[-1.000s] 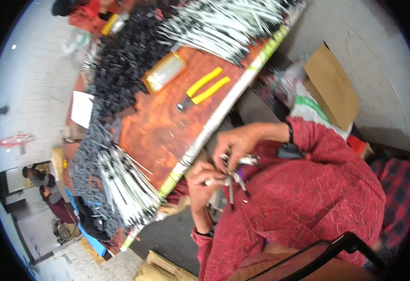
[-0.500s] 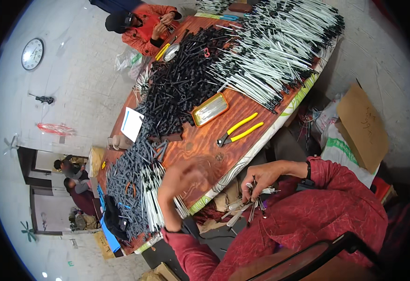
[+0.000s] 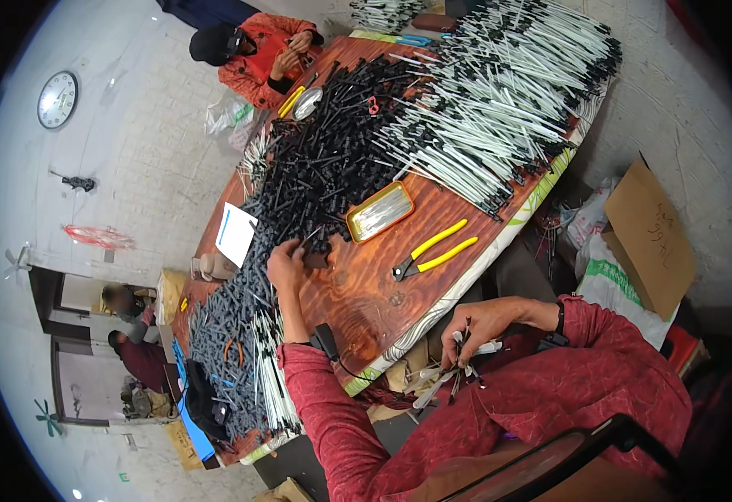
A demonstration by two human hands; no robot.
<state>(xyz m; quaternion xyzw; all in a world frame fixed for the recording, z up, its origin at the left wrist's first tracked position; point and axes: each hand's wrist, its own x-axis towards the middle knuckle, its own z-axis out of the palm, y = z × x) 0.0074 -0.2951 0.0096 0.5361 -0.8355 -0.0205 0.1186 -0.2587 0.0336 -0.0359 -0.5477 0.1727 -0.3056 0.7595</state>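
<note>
At the near side of a heap of small black plastic parts [image 3: 324, 159], my left hand [image 3: 285, 268] reaches in. Its fingers are bent together among the parts, and what lies between them is too small to make out. Beside its wrist are grey plastic pieces [image 3: 240, 305]. Over my lap, my right hand [image 3: 479, 326] is closed around a loose bundle of thin white sticks with dark ends [image 3: 441, 381]. The bundle's tips point several ways, and part of it is hidden by the fingers.
Yellow-handled pliers [image 3: 437, 251] and a shallow metal tin [image 3: 380, 212] lie on the wooden table [image 3: 357, 293]. White rods with black ends [image 3: 500, 100] are heaped at the far right. Across the table sits another person [image 3: 253, 71]. A cardboard box [image 3: 650, 238] stands at right.
My left hand has moved forward, away from the near table edge, to the black parts. My right hand keeps the bundle in nearly the same place.
</note>
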